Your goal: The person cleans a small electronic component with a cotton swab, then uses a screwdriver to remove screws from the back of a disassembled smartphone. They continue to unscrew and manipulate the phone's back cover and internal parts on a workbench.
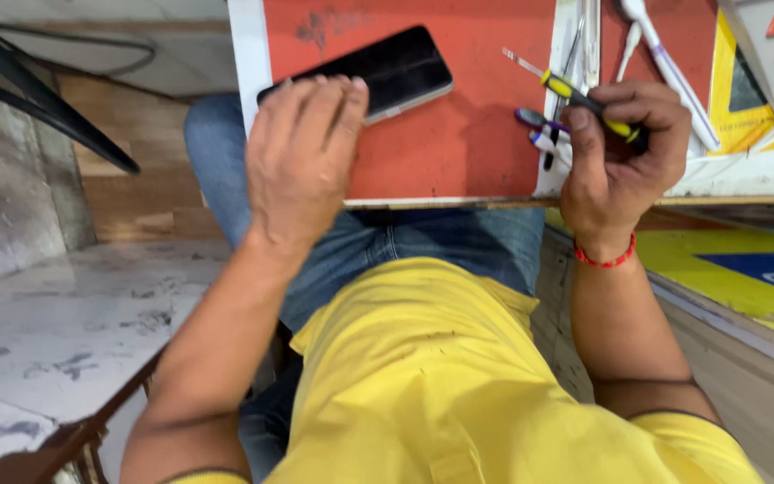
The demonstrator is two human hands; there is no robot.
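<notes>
Phone [385, 70] lies dark on the red table [459, 143] under the left hand [297, 152], fingers flat; right hand [620, 152] grips a yellow-black screwdriver [575, 94].

A red-topped workbench [459, 143] stands over pale marble floor [55, 332], with wooden boards [136, 193] beside it.
</notes>
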